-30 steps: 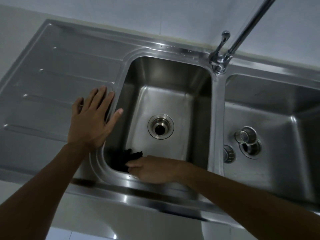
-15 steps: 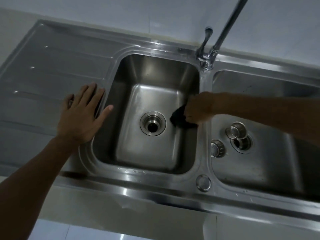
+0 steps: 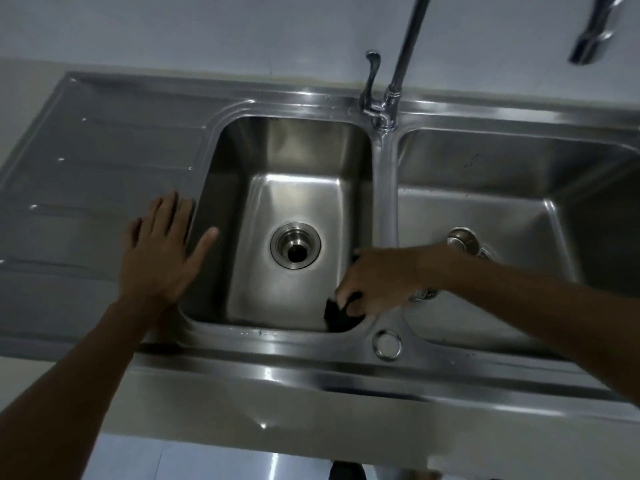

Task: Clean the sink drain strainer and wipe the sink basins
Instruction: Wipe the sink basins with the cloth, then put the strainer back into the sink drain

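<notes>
- Both hands are working at the left basin (image 3: 298, 188): the right hand (image 3: 377, 282) is reaching over the divider between the two basins and is clenching a dark cloth (image 3: 341, 315), while the left hand (image 3: 162, 251) is lying flat and released, fingers spread, on the drainboard (image 3: 104, 161) just beside the basin's left rim.
- Cloth and right hand are sitting in the front right corner of the left basin, the cloth pressing where the floor meets the wall — this corner is the place being wiped.
- From that corner the open drain (image 3: 295, 250) is lying to the left and a little toward the back, in the middle of the basin floor; no strainer is sitting in it.
- In the right basin (image 3: 519, 188), a round metal piece (image 3: 462, 239) — probably the strainer — is showing just behind the right forearm, partly hidden.
- Judging from this, the right hand is much the nearer one to every unwiped wall, so the next stroke is likely going along the front wall toward the left corner.
- The left hand is only bracing the body.
</notes>
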The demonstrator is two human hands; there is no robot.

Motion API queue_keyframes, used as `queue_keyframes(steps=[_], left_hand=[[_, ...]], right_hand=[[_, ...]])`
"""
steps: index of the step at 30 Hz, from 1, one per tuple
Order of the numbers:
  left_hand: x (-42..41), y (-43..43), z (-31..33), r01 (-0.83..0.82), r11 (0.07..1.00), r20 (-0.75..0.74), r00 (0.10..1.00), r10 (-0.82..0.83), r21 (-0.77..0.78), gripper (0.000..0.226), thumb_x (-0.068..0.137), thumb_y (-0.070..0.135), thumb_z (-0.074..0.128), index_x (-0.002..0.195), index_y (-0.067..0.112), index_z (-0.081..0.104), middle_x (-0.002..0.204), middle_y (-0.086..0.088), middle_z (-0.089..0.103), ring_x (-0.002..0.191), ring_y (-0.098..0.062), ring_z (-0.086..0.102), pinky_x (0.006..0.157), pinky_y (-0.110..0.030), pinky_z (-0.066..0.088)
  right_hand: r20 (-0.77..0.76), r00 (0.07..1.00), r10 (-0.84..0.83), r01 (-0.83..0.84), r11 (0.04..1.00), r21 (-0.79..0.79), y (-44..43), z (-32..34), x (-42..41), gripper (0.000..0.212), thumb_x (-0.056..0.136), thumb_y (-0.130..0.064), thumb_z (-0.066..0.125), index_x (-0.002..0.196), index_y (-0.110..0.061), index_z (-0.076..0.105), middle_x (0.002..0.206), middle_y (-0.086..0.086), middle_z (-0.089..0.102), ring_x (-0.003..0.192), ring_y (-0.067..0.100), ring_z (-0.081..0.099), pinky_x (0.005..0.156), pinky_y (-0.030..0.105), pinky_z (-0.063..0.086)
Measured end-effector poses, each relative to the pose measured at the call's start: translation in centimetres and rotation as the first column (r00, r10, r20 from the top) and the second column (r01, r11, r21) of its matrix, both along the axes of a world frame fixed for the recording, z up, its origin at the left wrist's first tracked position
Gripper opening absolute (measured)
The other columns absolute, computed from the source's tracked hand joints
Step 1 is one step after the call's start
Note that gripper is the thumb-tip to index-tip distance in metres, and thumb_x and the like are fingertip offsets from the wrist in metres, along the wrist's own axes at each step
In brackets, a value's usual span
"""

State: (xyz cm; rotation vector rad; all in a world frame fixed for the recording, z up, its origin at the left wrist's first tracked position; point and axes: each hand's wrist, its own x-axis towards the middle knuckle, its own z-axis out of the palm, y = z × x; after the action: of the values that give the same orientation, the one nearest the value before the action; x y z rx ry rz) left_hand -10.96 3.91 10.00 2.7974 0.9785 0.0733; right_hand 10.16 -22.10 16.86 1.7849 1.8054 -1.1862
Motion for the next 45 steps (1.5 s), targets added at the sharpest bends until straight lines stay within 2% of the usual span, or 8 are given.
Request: queue_keyframes(steps=[3, 8, 14, 22, 27, 33, 39, 45], left_hand=[[-0.3, -4.3, -0.1, 0.004, 1.0, -0.069, 0.998, -0.005, -0.009, 0.087, 0.096, 0.076, 0.014, 0.164, 0.024, 0.026, 0.175, -0.007, 0.005, 0.162, -0.025, -0.001, 0.129, -0.056, 0.004], [1.5, -11.5, 0.3, 0.018, 0.99, -0.166, 0.985, -0.041, -0.137, 0.091, 0.093, 0.083, 0.011, 0.164, 0.026, 0.024, 0.175, -0.002, 0.006, 0.162, -0.02, 0.001, 0.13, -0.053, 0.002], [8.2, -27.0, 2.1, 0.296, 0.933, -0.048, 0.949, -0.312, -0.205, 0.09, 0.092, 0.08, 0.009, 0.166, 0.03, 0.019, 0.171, -0.019, 0.019, 0.16, -0.034, 0.015, 0.128, -0.055, 0.016], [19.1, -46.7, 3.6, 0.604, 0.787, 0.062, 0.796, -0.602, -0.124, 0.079, 0.099, 0.075, 0.022, 0.157, 0.027, 0.044, 0.167, -0.017, 0.032, 0.156, -0.037, 0.03, 0.124, -0.063, 0.021], [24.6, -58.8, 3.6, 0.741, 0.642, 0.137, 0.669, -0.73, -0.196, 0.087, 0.095, 0.08, 0.005, 0.165, 0.032, 0.02, 0.175, -0.005, 0.012, 0.162, -0.024, 0.011, 0.127, -0.057, 0.002], [26.3, -64.1, 2.8, 0.752, 0.614, 0.083, 0.646, -0.759, -0.239, 0.086, 0.098, 0.078, 0.012, 0.167, 0.027, 0.013, 0.175, -0.005, 0.01, 0.162, -0.019, 0.005, 0.126, -0.055, -0.008], [26.0, -60.8, 2.7, 0.705, 0.67, 0.05, 0.696, -0.716, -0.232, 0.087, 0.098, 0.077, 0.014, 0.164, 0.021, 0.024, 0.172, -0.009, 0.021, 0.158, -0.025, 0.02, 0.127, -0.057, 0.005], [26.1, -48.7, 0.6, 0.554, 0.829, 0.035, 0.832, -0.553, -0.075, 0.079, 0.097, 0.071, 0.035, 0.156, 0.018, 0.039, 0.155, -0.005, 0.045, 0.144, -0.025, 0.042, 0.119, -0.05, 0.025]], right_hand=[[-0.161, 0.97, -0.182, 0.213, 0.956, 0.2, -2.7, -0.8, -2.1, 0.016, 0.102, -0.025, 0.047, 0.095, -0.016, 0.059, 0.086, -0.001, 0.064, 0.085, 0.021, 0.06, 0.084, 0.034, 0.047], [-0.368, 0.899, -0.236, 0.392, 0.808, 0.44, -8.5, 0.0, -2.7, 0.024, 0.088, 0.003, 0.061, 0.106, -0.006, 0.074, 0.106, 0.008, 0.071, 0.1, 0.023, 0.065, 0.09, 0.033, 0.048], [-0.318, 0.832, -0.454, 0.553, 0.718, 0.423, -21.2, 1.2, 2.0, 0.032, 0.085, 0.009, 0.059, 0.101, -0.01, 0.079, 0.106, 0.003, 0.074, 0.097, 0.015, 0.067, 0.088, 0.023, 0.05], [-0.29, 0.275, -0.917, 0.8, 0.051, 0.598, -44.0, 6.3, 10.5, 0.026, 0.092, 0.001, 0.063, 0.102, -0.017, 0.078, 0.091, -0.011, 0.073, 0.077, -0.006, 0.066, 0.071, -0.003, 0.043], [-0.259, -0.128, -0.957, 0.662, -0.277, 0.697, -54.8, 7.4, 14.9, 0.029, 0.092, 0.0, 0.056, 0.096, -0.018, 0.078, 0.059, -0.003, 0.07, 0.038, 0.011, 0.061, 0.038, 0.014, 0.046], [0.14, -0.083, -0.987, 0.85, 0.003, 0.527, -57.4, 3.4, 15.3, 0.029, 0.095, -0.025, 0.061, 0.121, -0.014, 0.065, 0.124, 0.008, 0.062, 0.108, 0.03, 0.062, 0.091, 0.039, 0.049], [0.447, -0.121, -0.886, 0.669, 0.261, 0.697, -52.8, 4.8, 15.7, 0.042, 0.094, -0.044, 0.056, 0.121, -0.013, 0.056, 0.124, 0.008, 0.061, 0.102, 0.039, 0.064, 0.101, 0.059, 0.041], [0.192, 0.288, -0.938, 0.581, 0.331, 0.743, -39.2, 3.5, 16.2, 0.044, 0.094, -0.044, 0.059, 0.13, -0.019, 0.053, 0.126, 0.008, 0.061, 0.109, 0.031, 0.063, 0.092, 0.046, 0.053]])
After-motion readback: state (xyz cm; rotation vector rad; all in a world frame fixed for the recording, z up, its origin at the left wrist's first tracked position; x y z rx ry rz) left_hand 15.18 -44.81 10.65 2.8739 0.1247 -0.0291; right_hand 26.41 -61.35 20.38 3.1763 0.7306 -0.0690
